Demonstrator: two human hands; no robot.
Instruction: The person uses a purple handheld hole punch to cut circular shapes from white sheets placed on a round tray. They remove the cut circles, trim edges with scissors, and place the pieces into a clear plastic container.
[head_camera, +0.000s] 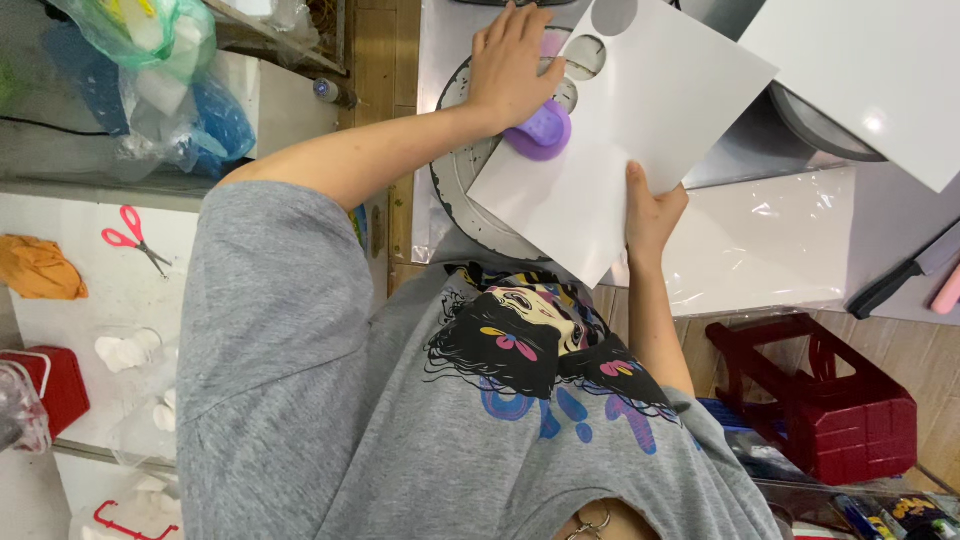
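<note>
Wooden flooring is showing under a pale, plastic-covered tabletop (760, 240), and the person in a grey printed T-shirt (400, 420) is leaning over it. Both hands are working on a white sheet (620, 140) that is lying tilted across a round grey disc (455, 190); two round holes are already showing near the sheet's far edge. The left hand (512, 65) is pressing down flat, fingers spread, on the sheet's far left part, with its palm resting against a purple circle punch (541, 131) that is sitting at the sheet's left edge, just below the wrist. The right hand (650, 212) is gripping the sheet's near right edge, thumb lying on top and the fingers tucked underneath, so the sheet is spanning the space between the two hands. Another white sheet (870, 70) is lying at the upper right, partly overlapping a second round grey shape. A black-handled knife (900, 275) is lying at the right edge, and a dark red plastic stool (820, 400) is standing on the floor below it. Pink-handled scissors (133, 238) are lying on a white surface well off to the left, near an orange cloth (38, 268).
</note>
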